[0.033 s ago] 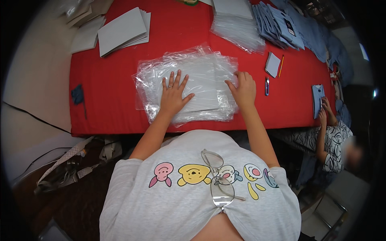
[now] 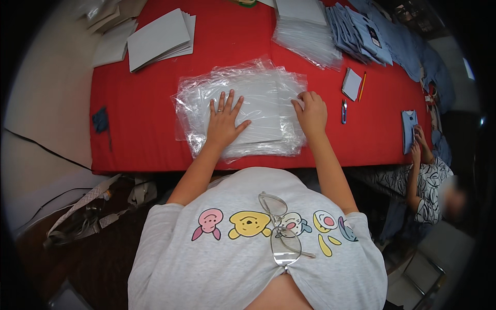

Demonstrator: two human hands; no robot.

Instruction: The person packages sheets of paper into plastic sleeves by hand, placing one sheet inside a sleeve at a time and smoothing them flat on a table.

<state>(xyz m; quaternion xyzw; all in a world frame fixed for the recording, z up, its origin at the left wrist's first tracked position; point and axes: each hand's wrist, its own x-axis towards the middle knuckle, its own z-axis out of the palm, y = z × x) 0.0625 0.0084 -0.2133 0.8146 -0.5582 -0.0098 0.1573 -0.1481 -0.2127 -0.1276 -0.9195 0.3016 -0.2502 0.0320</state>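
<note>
A stack of clear plastic bags [image 2: 258, 150] lies on the red-covered table in front of me, its edges crinkled and uneven. A flat white sheet [image 2: 261, 111] shows through the top plastic. My left hand [image 2: 224, 121] rests flat on the bags, fingers spread, a ring on one finger. At the stack's right edge, my right hand [image 2: 313, 114] has its fingers bent and its thumb drawn in close, pinching the edge of a bag. The fingertips are partly hidden against the shiny film.
White boards [image 2: 157, 41] lie at the back left. More clear bags [image 2: 305, 39] and folded blue garments [image 2: 356, 33] are piled at the back right. A notepad [image 2: 351, 84], pencil [image 2: 362, 85] and thread snips [image 2: 344, 111] lie rightward. A co-worker [image 2: 431, 175] handles a blue garment [image 2: 408, 129].
My right hand has shifted slightly left, its thumb and fingers drawn closer together at the bag's edge. The left hand stays flat on the stack.
</note>
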